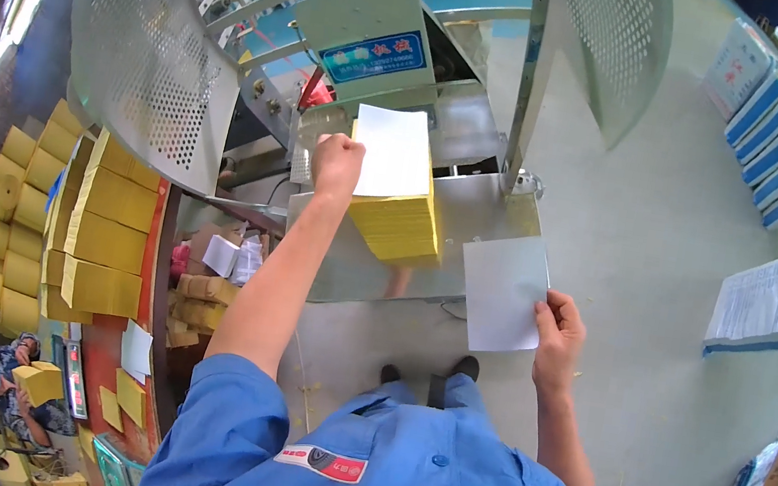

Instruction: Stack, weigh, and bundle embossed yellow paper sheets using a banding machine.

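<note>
A tall stack of yellow paper [398, 229] stands on the metal table of a machine in front of me, topped by a white sheet [395, 155]. My left hand [335, 165] is closed at the left edge of that stack, its fingers curled beside the top sheet. What it grips, if anything, is hidden. Away to the right, my right hand [557, 341] pinches a second white sheet [503, 293] by its right edge between thumb and fingers. This sheet is held apart from the stack, near the table's right front corner.
The machine's metal table [344, 275] reflects the stack. Perforated metal guards [154, 97] flank it, and an upright post [529, 73] rises behind. Yellow paper bundles [110, 226] fill the left side, where another person [20, 389] holds yellow paper. Wrapped blue-and-white packs [768, 300] lie at right.
</note>
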### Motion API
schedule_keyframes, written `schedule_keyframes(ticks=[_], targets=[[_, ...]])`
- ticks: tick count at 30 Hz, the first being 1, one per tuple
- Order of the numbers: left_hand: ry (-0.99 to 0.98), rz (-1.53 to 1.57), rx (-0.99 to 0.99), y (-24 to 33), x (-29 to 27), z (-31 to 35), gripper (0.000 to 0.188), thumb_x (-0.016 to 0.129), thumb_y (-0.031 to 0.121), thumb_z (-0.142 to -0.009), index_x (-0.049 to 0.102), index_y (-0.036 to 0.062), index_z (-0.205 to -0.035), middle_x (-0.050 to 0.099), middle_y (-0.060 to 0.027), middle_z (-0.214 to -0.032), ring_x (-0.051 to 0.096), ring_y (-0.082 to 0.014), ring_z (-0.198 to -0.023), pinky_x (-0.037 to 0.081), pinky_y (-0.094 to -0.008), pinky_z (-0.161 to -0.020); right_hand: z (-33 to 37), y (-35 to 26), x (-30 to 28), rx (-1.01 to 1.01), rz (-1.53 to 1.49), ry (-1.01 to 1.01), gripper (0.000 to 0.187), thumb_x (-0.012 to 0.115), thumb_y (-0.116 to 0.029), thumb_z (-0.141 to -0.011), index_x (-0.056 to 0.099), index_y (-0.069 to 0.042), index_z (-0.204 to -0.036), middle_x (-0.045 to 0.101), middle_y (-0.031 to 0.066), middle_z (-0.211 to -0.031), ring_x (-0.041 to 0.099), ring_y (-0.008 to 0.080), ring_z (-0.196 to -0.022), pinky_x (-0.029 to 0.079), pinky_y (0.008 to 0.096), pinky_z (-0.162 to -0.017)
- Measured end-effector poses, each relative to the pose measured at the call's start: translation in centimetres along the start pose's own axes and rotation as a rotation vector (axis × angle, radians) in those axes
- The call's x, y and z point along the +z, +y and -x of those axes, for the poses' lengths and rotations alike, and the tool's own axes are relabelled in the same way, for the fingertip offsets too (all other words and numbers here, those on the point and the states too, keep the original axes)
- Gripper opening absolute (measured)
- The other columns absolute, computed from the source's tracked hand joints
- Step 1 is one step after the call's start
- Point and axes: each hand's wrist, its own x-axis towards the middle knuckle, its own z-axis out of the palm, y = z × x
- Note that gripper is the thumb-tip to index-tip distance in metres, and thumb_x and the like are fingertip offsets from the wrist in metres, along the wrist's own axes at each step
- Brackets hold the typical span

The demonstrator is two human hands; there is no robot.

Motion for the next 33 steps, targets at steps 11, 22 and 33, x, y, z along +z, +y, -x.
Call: schedule_keyframes(ticks=[11, 22, 33], targets=[[0.095, -0.190, 0.080, 0.5, 0.1, 1.8, 0.018, 0.062, 0.018, -0.079, 0.062, 0.0006, -0.075, 0.061, -0.0167, -0.095, 0.061, -0.0343, -0.087, 0.048, -0.0420, -0.081, -2.3, 0.8, 2.0, 0.113, -0.071, -0.056, 0.015, 0.057, 0.002, -0.092, 0.064, 0.003, -0.105, 0.067, 0.0038, -0.095, 0.059, 0.0086, -0.086, 0.046, 0.0232, -0.080], [0.104, -0.102, 0.107, 0.7, -0.5, 2.3, 0.018, 0.069, 0.012, -0.079, 0.058, 0.0009, -0.087, 0.057, -0.0147, -0.092, 0.058, -0.0319, -0.087, 0.047, -0.0420, -0.080, -4.5, 1.4, 4.5, 0.100, -0.096, -0.031, 0.014, 0.058, 0.000, -0.092, 0.065, 0.002, -0.104, 0.067, 0.0041, -0.095, 0.060, 0.0091, -0.086, 0.048, 0.0250, -0.080], [-0.630, 0.299, 0.047, 11.2, -0.7, 15.3, 0.030, 0.059, 0.009, -0.095, 0.059, -0.0056, -0.120, 0.066, -0.0106, -0.106, 0.059, -0.0158, -0.099, 0.048, -0.0296, -0.086, -8.4, -0.7, 5.2, 0.134, -0.501, -0.115, 0.014, 0.061, -0.004, -0.093, 0.064, -0.001, -0.107, 0.066, 0.0001, -0.093, 0.059, 0.0061, -0.085, 0.048, 0.0226, -0.076]])
